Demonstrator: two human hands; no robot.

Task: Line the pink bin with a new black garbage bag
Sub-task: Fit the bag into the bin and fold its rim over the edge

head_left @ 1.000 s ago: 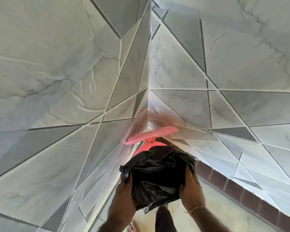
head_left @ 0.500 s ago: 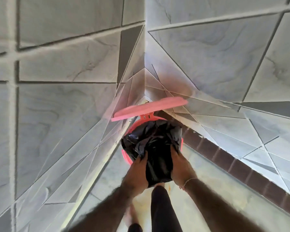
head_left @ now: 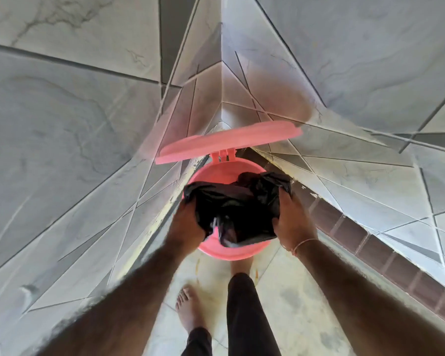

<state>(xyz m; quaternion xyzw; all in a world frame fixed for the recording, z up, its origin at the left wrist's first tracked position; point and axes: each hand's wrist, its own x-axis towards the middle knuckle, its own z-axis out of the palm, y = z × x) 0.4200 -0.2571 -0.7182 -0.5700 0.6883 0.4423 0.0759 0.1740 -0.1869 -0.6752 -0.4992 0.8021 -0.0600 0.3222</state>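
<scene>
Hands grip a crumpled black plastic garbage bag (head_left: 238, 204) from both sides: the left hand (head_left: 186, 224) clamped on its left edge, the right hand (head_left: 292, 222) on its right edge. The bag sits bunched in the mouth of the round pink plastic bin (head_left: 231, 253), which stands in a tiled corner with its hinged pink lid (head_left: 226, 142) raised.

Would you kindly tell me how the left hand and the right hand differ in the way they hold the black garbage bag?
The left hand grips the black garbage bag at the bin's left rim; the right hand grips it at the right rim. Only the right wrist wears a thread bracelet. Both are closed on the bag over the open pink bin.
</scene>
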